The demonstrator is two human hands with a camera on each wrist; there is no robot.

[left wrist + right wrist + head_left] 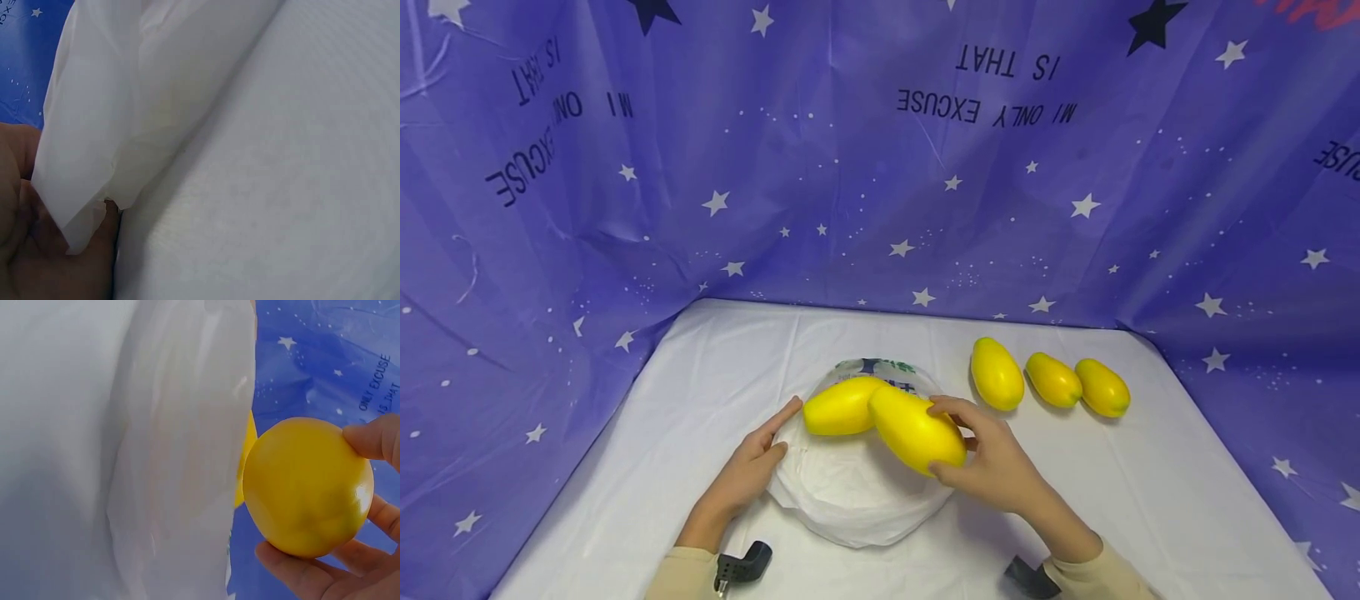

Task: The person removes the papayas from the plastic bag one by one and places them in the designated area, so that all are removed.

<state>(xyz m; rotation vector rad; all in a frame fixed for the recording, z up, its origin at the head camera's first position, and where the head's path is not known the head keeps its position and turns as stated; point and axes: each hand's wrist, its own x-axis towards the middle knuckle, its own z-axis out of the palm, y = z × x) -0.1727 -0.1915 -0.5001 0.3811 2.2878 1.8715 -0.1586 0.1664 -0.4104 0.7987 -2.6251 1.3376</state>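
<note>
A white plastic bag (857, 521) with printed lettering lies with its mouth spread wide on the table. My left hand (747, 468) holds the left side of its rim; in the left wrist view white plastic (125, 112) covers part of the fingers. My right hand (992, 462) grips a yellow papaya (917, 429) by its near end, above the bag's mouth. Its far tip overlaps another papaya (841, 407) at the bag; whether the two touch I cannot tell. Seen from the right wrist, the gripped papaya (306, 487) is end-on, between thumb and fingers, beside the bag's wall (181, 450).
Three more papayas lie on the right of the white-covered table (1075, 483): a larger one (997, 375), a middle one (1054, 381) and a rightmost one (1102, 388). A purple star-print curtain (865, 167) stands behind and along both sides.
</note>
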